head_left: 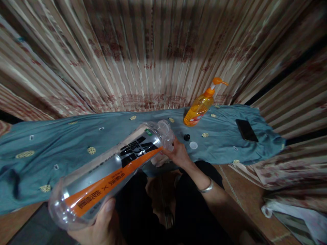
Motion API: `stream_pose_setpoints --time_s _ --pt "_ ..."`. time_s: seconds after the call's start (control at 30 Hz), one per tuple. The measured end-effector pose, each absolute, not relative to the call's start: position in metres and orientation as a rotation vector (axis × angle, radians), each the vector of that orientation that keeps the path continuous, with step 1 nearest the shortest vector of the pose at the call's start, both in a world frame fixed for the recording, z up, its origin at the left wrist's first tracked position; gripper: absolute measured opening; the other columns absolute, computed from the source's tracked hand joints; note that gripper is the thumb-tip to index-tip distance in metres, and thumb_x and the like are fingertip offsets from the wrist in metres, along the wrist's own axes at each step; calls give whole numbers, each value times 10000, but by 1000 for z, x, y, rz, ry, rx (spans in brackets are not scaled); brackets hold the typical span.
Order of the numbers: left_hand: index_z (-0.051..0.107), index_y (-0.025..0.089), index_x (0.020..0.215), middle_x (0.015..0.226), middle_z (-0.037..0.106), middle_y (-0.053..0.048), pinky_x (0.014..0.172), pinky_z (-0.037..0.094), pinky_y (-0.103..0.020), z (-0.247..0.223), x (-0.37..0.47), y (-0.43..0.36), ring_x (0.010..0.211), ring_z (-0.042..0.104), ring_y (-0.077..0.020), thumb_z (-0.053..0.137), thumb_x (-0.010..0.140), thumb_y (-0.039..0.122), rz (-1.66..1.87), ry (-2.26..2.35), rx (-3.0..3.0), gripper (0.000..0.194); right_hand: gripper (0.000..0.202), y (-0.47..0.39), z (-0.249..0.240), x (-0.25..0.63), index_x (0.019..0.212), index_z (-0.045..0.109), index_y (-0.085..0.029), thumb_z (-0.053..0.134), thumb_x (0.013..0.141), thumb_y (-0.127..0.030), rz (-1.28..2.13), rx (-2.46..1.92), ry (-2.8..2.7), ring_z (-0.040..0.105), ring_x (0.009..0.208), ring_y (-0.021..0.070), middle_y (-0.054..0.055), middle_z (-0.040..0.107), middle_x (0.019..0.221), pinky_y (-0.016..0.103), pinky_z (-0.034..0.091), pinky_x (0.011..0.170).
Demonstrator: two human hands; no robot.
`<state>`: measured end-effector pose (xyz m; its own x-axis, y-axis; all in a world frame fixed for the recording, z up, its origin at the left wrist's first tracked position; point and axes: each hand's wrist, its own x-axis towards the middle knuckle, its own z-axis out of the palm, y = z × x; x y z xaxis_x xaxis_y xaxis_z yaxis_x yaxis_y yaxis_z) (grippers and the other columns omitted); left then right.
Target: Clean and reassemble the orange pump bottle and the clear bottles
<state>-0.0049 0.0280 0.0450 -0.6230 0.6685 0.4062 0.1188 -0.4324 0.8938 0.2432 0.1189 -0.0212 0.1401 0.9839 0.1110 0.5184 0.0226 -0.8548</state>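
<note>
A large clear plastic bottle [112, 170] with a silver, black and orange label is tilted across the view, its base at the lower left. My left hand [98, 221] is wrapped round the base end. At the other end, my right hand [178, 151] has its fingers closed on a small clear plastic container [167, 132] against the bottle's neck end. Some of those fingers are hidden behind the plastic. A small black cap [187, 137] and a white round lid [193, 145] lie just beyond my right hand on the cloth.
An orange pump bottle [199, 109] stands at the back of the teal cloth-covered surface [219, 146]. A black phone [246, 130] lies at the right. Patterned curtains [143, 54] hang behind. A crumpled pale item [160, 160] is below the bottle's neck end.
</note>
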Motion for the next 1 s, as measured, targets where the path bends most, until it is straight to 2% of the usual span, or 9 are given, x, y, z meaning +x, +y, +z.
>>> stream_pose_setpoints --time_s 0.17,0.37,0.47,0.57,0.67,0.73,0.9,1.0 --pt "831 361 1439 1340 849 -32 1201 680 -620 35 -10 22 1360 812 -420 982 700 353 2041 1555 1130 755 558 119 -21 242 1419 781 -251 961 907 -379 725 -1614 -1484 919 1106 357 82 936 1172 442 739 950" --pt "825 348 1366 1355 845 -36 1111 721 -647 46 -4 29 1363 799 -445 1014 620 517 2056 1578 1137 788 580 120 -24 241 1422 769 -237 975 899 -381 727 -1620 -1470 919 1093 369 94 933 1160 441 737 927" --pt "821 354 1391 1331 851 -27 1138 708 -643 46 -4 30 1364 800 -433 1009 638 471 2066 1537 1149 785 590 120 -24 242 1437 766 -226 974 908 -384 721 -1632 -1479 919 1069 370 105 930 1149 454 736 933" --pt "792 372 1489 1312 860 -24 1242 645 -659 39 -7 25 1379 798 -428 1034 661 404 2066 1487 1127 863 599 119 -23 243 1464 760 -240 968 924 -395 731 -1616 -1490 916 1118 367 111 929 1197 455 731 973" --pt "760 359 1550 1288 868 -29 1302 590 -682 32 -11 21 1360 810 -427 1052 683 449 2043 1513 1091 919 602 119 -21 243 1471 752 -247 963 929 -402 754 -1614 -1498 909 1168 376 115 928 1236 466 725 997" --pt "782 353 1502 1257 874 -24 1280 612 -671 31 -12 23 1335 821 -421 1058 666 457 2066 1541 1086 887 596 119 -21 243 1465 751 -237 961 932 -402 760 -1614 -1498 909 1170 378 122 928 1241 465 724 995" --pt "841 334 1356 1248 868 -23 1175 695 -633 42 -8 29 1341 811 -418 1043 620 359 2109 1442 1126 764 627 120 -23 244 1484 741 -211 968 934 -408 754 -1622 -1507 916 1135 377 137 928 1227 455 723 975" --pt "842 336 1340 1248 860 -8 1210 680 -607 44 -6 28 1373 795 -401 1038 616 329 2120 1451 1081 750 636 121 -27 244 1484 740 -211 978 928 -410 733 -1632 -1506 916 1124 372 126 929 1206 442 723 948"
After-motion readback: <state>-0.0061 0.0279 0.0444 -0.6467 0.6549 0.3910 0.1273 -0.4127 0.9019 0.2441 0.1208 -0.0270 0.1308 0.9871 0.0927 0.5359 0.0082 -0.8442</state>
